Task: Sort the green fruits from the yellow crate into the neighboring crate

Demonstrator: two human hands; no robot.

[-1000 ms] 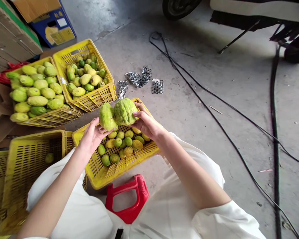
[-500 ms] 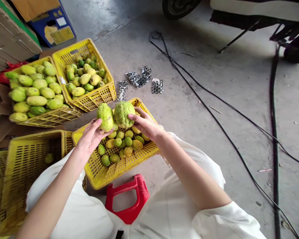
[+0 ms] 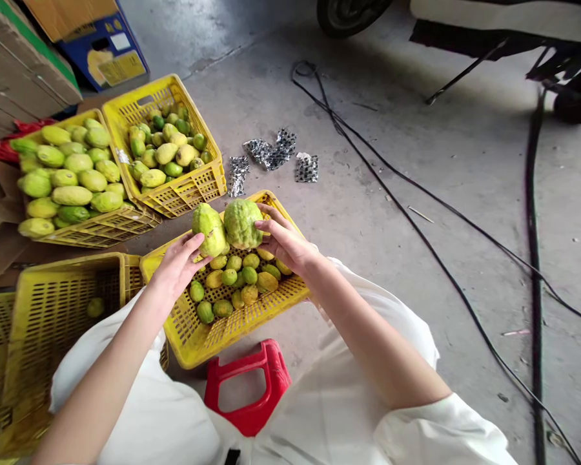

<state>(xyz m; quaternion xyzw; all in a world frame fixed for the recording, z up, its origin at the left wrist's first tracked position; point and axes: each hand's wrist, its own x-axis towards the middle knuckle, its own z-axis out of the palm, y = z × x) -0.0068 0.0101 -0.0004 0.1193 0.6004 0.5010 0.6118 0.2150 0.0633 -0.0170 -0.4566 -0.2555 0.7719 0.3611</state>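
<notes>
My left hand (image 3: pixel 181 261) is closed on a pale green, bumpy citron-like fruit (image 3: pixel 208 230), thumb on its near side. A rounder, knobbly green citrus fruit (image 3: pixel 243 224) is gripped by my right hand (image 3: pixel 286 240), fingers along its right side. The two fruits are side by side, close together or touching. Both are held over the yellow plastic crate (image 3: pixel 193 345) in front of me. Inside that crate lie several smaller green and yellow fruits (image 3: pixel 249 276). The undersides of the held fruits are partly hidden by my fingers.
Two yellow crates full of fruit, one left (image 3: pixel 97 237) and one further back (image 3: pixel 186 197), stand beyond. A crate (image 3: pixel 43 323) with one fruit is at my left. A red stool (image 3: pixel 246 413) sits near my legs. Silver wrappers (image 3: pixel 271 152) and black cables (image 3: pixel 416 232) lie on the floor.
The left fruit has shifted slightly right and down in my left hand, its tilt a little different. My right hand and its fruit have barely moved.
</notes>
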